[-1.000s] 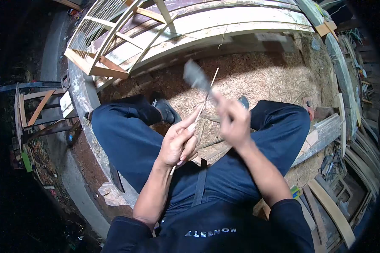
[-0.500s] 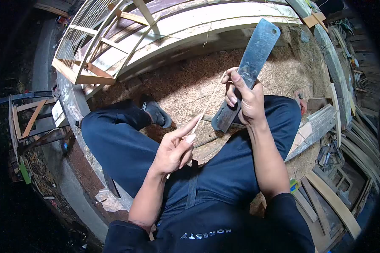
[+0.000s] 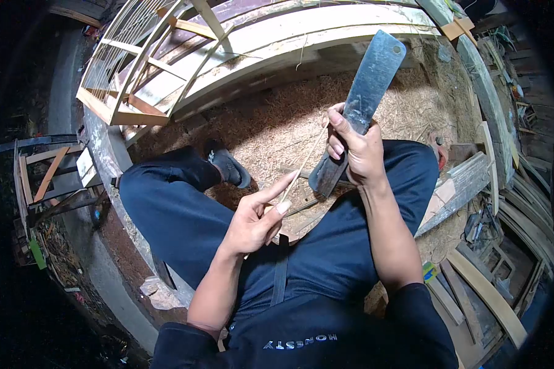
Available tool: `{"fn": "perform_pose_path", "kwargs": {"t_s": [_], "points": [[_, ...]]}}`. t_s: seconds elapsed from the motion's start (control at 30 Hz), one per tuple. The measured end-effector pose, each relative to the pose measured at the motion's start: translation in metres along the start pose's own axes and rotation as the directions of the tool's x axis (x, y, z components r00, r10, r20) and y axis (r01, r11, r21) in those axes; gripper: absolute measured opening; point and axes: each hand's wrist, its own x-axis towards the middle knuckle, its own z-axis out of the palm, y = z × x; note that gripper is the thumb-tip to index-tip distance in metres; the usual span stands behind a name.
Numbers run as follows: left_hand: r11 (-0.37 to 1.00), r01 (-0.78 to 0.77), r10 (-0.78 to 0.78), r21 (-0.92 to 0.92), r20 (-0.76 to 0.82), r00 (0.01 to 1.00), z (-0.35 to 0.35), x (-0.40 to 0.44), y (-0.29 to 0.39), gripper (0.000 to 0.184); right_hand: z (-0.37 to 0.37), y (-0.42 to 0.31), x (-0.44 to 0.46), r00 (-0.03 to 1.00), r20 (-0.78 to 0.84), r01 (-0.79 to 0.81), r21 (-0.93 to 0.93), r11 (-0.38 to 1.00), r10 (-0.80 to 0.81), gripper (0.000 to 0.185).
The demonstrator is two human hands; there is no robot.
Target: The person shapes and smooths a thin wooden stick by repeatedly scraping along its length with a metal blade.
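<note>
Head view: left hand [image 3: 255,224] pinches thin stick [image 3: 305,161], index finger extended; right hand [image 3: 358,147] curled closed around cleaver [image 3: 368,83], fingertips at stick's upper end. Stick left of cleaver, slanting up toward it.

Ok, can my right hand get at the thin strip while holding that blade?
Likely yes: the thin strip runs from the left hand up to about the fingertips of the right hand, with the blade not in between.

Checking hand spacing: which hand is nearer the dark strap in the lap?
Left. The left hand is by the upper end of the strap, holding a thin strip; the right hand is farther forward and to the right, gripping the wide blade.
</note>
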Motion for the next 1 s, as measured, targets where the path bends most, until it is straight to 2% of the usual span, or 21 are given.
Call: {"fn": "perform_pose_path", "kwargs": {"t_s": [0.1,0.2,0.37,0.53,0.6,0.67,0.7,0.73,0.77,0.83,0.87,0.93,1.0], "points": [[0.995,-0.030,0.032,0.095,-0.011,0.999,0.007,0.004,0.007,0.052,0.007,-0.004,-0.001,1.000,-0.006,0.026,-0.024,0.999,-0.027,0.016],[0.993,-0.040,0.040,0.112,0.002,0.999,0.005,0.010,0.023,0.051,0.017,-0.009,0.003,0.998,0.032,0.049,-0.087,0.995,-0.047,0.016],[0.965,-0.167,0.178,0.203,-0.038,0.983,-0.010,0.025,0.062,0.045,0.053,-0.037,0.012,0.978,0.174,0.153,-0.207,0.966,-0.117,0.018],[0.928,-0.304,0.320,0.214,-0.047,0.946,-0.008,0.033,0.109,0.050,0.096,-0.054,0.029,0.938,0.233,0.304,-0.185,0.935,-0.258,0.013],[0.919,-0.351,0.372,0.182,-0.095,0.924,-0.010,0.036,0.113,0.054,0.108,-0.057,0.033,0.927,0.240,0.334,-0.182,0.925,-0.287,0.017],[0.913,-0.396,0.407,0.099,-0.152,0.901,-0.009,0.038,0.111,0.055,0.113,-0.060,0.030,0.935,0.245,0.283,-0.082,0.956,-0.256,0.025],[0.916,-0.394,0.400,0.071,-0.177,0.899,-0.009,0.037,0.111,0.053,0.106,-0.049,0.034,0.900,0.297,0.357,-0.085,0.930,-0.318,0.038],[0.916,-0.394,0.400,0.071,-0.180,0.899,-0.011,0.036,0.108,0.053,0.098,-0.034,0.038,0.900,0.299,0.356,-0.085,0.931,-0.317,0.038],[0.916,-0.389,0.400,0.093,-0.173,0.900,-0.014,0.036,0.103,0.055,0.089,-0.018,0.042,0.855,0.351,0.411,-0.010,0.912,-0.381,0.043],[0.913,-0.395,0.407,0.101,-0.177,0.896,-0.018,0.036,0.098,0.057,0.075,-0.010,0.038,0.792,0.439,0.500,-0.063,0.864,-0.426,0.055],[0.910,-0.405,0.415,0.088,-0.188,0.890,-0.020,0.036,0.097,0.057,0.069,-0.013,0.029,0.854,0.412,0.410,-0.159,0.898,-0.317,0.056],[0.920,-0.391,0.389,0.022,-0.161,0.907,-0.027,0.033,0.098,0.057,0.066,-0.013,0.025,0.826,0.439,0.511,-0.321,0.797,-0.353,0.053],[0.914,-0.405,0.399,-0.018,-0.128,0.908,-0.033,0.033,0.098,0.056,0.066,-0.008,0.023,0.821,0.437,0.522,-0.314,0.793,-0.367,0.050]]}}
